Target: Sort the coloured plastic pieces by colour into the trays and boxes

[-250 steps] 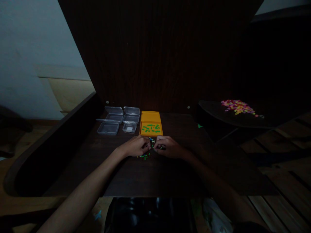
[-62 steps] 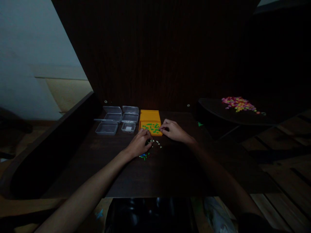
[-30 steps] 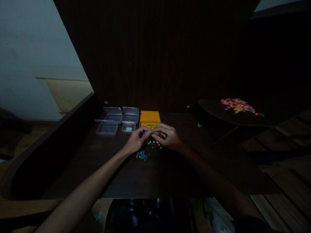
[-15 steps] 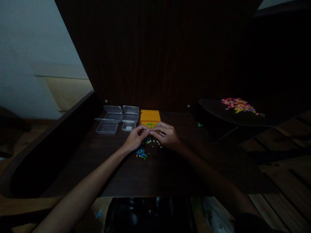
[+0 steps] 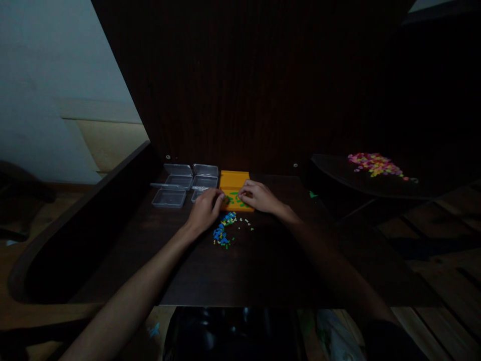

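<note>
An open orange box (image 5: 233, 178) with several small green pieces inside sits at the back of the dark wooden table (image 5: 263, 260). My left hand (image 5: 205, 210) hovers at the box's front left corner, fingers curled in a pinch. My right hand (image 5: 257, 195) rests over the box's right half, fingers bent down onto the green pieces. What either pinch holds is too small to see. Just in front of the box lies a little heap of blue, green and pale pieces (image 5: 222, 233), with a few pale ones (image 5: 248, 225) scattered to its right.
Three clear plastic boxes (image 5: 176, 183) with open lids stand left of the orange box. A pile of pink and yellow pieces (image 5: 374, 164) lies on a dark surface at the right. A tall dark panel rises behind the table. A curved dark armrest runs along the left.
Both hands moved from the loose heap forward to the orange box. The heap, earlier partly covered by the hands, now shows in full.
</note>
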Tool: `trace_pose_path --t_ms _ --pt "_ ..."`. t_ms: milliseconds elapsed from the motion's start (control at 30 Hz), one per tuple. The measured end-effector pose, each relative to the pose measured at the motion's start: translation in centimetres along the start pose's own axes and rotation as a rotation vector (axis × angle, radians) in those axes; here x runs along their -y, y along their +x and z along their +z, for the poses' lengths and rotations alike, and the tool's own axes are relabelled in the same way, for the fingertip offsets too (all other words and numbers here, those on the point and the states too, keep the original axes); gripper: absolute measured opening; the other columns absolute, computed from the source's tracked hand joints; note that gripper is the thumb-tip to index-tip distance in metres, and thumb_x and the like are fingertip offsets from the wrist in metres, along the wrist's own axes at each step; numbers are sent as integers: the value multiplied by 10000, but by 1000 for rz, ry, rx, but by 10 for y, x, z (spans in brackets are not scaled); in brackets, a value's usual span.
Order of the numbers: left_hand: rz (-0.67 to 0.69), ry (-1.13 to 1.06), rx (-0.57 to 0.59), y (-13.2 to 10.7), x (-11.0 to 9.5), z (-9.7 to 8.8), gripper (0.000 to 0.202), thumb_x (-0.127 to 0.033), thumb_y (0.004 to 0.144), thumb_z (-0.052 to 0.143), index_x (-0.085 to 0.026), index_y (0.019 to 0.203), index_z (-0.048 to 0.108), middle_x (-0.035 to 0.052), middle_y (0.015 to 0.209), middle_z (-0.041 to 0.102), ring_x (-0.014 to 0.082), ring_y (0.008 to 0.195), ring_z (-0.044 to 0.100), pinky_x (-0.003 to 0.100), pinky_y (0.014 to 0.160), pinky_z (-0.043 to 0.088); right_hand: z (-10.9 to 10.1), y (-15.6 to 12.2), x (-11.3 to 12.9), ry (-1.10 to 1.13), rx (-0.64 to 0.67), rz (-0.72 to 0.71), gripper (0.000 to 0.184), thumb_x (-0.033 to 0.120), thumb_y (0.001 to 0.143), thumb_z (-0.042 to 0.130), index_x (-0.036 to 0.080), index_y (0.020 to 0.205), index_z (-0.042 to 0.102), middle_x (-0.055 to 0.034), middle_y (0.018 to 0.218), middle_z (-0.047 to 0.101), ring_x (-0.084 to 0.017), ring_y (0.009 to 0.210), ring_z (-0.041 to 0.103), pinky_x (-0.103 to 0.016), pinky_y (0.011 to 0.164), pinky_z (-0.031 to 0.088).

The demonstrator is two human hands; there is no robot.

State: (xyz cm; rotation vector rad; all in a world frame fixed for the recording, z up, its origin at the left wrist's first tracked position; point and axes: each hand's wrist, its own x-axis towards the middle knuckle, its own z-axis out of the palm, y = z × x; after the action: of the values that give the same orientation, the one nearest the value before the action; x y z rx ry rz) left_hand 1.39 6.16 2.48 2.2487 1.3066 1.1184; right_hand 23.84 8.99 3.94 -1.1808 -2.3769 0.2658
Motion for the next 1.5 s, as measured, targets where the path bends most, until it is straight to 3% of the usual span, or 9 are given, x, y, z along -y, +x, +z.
trace_pose_path --t_ms 133,333,567,867,1033,1233,1500 --pt "74 131 101 -2 2 4 187 -240 950 450 -165 955 622 86 916 667 221 862 634 362 835 511 7 8 -5 -147 120 15 164 205 921 588 165 974 738 -65 930 614 -165 811 568 -268 712 401" --pt "80 262 227 -4 2 5 164 -172 914 468 -164 955 627 100 954 671 237 901 648 353 805 528 18 19 -9 -197 159 -2 202 224 941 568 179 1032 743 -68 963 601 -169 834 577 -263 710 399" --pt "66 333 307 -4 1 4 202 -170 904 476 -154 1036 629 120 1024 669 258 936 660 362 796 542 22 21 -8 -272 194 -8 231 239 955 535 189 1031 747 -87 1019 609 -190 872 602 -270 686 402" --pt "49 353 328 -4 -2 2 211 -170 900 495 -160 1066 625 112 1054 673 253 948 665 356 810 545 18 17 -6 -267 174 39 285 174 945 518 191 1137 728 -81 1027 629 -184 880 607 -271 748 429" --pt "64 273 320 -3 6 2 198 -161 912 482 -166 1054 619 108 1069 671 241 955 666 353 832 543 13 8 1 -228 158 12 264 157 937 534 181 1116 727 -75 1001 625 -168 843 582 -263 737 419" --pt "177 207 341 -2 11 -2 208 -142 918 439 -163 1053 596 98 1055 624 220 949 655 333 844 535 16 -18 11 -77 63 -79 242 121 914 548 172 1056 737 -56 915 612 -146 785 560 -253 713 417" --pt "264 277 538 -2 -2 -18 135 -208 829 541 -183 939 615 71 1029 608 208 817 653 321 746 521 28 -43 30 14 114 -100 227 218 925 595 216 1109 727 -35 897 607 -130 744 532 -244 671 396"
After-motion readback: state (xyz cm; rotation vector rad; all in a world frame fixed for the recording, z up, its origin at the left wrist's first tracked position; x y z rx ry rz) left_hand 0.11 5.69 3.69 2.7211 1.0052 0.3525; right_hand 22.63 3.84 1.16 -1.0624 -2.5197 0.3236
